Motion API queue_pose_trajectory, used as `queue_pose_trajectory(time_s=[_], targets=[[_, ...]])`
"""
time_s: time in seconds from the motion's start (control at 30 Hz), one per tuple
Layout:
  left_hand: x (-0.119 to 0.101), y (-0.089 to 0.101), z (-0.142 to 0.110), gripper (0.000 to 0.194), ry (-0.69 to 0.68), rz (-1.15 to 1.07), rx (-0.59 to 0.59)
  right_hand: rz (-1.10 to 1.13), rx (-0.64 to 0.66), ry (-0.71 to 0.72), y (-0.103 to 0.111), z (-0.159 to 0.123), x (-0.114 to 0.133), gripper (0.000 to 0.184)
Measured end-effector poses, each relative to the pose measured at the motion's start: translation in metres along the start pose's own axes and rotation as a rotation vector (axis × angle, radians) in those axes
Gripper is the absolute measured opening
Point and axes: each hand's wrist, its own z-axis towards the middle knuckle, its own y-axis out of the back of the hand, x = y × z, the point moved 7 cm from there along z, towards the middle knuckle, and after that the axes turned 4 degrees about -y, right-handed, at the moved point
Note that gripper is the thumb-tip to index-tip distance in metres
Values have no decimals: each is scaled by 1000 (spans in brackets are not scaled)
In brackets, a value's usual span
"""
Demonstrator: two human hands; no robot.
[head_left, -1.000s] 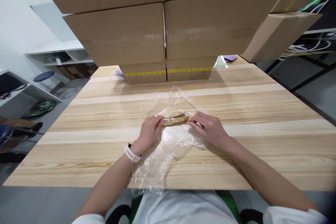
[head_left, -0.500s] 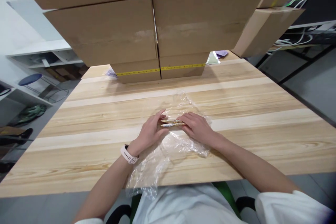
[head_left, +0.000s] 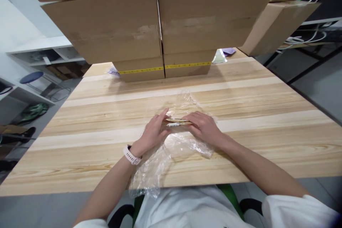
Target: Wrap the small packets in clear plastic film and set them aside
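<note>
Thin layered bundle [head_left: 178, 124], held edge-on between my two hands above the clear film [head_left: 151, 171] on the wooden surface [head_left: 88, 114].

Looks light; layers thin, probably bendable and apt to slide or crease. Film seems slick, a poor thing to pinch through. Best hold: both short ends, layers squared, light pressure. My right hand's [head_left: 203, 127] fingers grip the right end; my left hand's [head_left: 153, 130] curve about the other, thumb and forefinger spread, pressure there I cannot tell.
</note>
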Motion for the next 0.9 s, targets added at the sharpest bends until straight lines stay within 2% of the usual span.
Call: queue_pose_trajectory(time_s=[0.1,0.17,0.23,0.33,0.4,0.5,0.57,0.63,0.7,0.73,0.77,0.87,0.9], targets=[[5,1,0,84,19,47,-6,140,-251,-125,35,3,-12,18],[6,2,1,79,17,64,-19,121,-460,-259,68,1,-37,18],[5,4,1,71,10,88,-39,-7,-647,-367,103,-5,-72,21],[5,3,3,58,-2,130,-45,-266,-720,-493,140,-13,-141,20],[4,1,4,44,-14,150,-35,-359,-720,-611,151,-21,-194,22],[1,-1,5,20,-21,175,-7,-382,-737,-678,151,-31,-252,19],[-2,1,5,17,-10,186,5,-403,-660,-713,140,-32,-271,18],[-4,4,5,16,7,194,12,-463,-570,-720,127,-30,-266,27],[-6,6,5,16,28,194,18,-511,-552,-667,114,-27,-236,40],[-7,8,5,17,39,184,15,-502,-579,-632,107,-26,-213,45],[-7,9,5,17,52,161,3,-447,-540,-556,94,-23,-187,45],[-3,10,5,15,128,-54,-88,-146,-279,-277,35,-16,-95,45],[0,9,5,12,162,-183,-130,-87,-142,-160,11,-16,-62,50]])
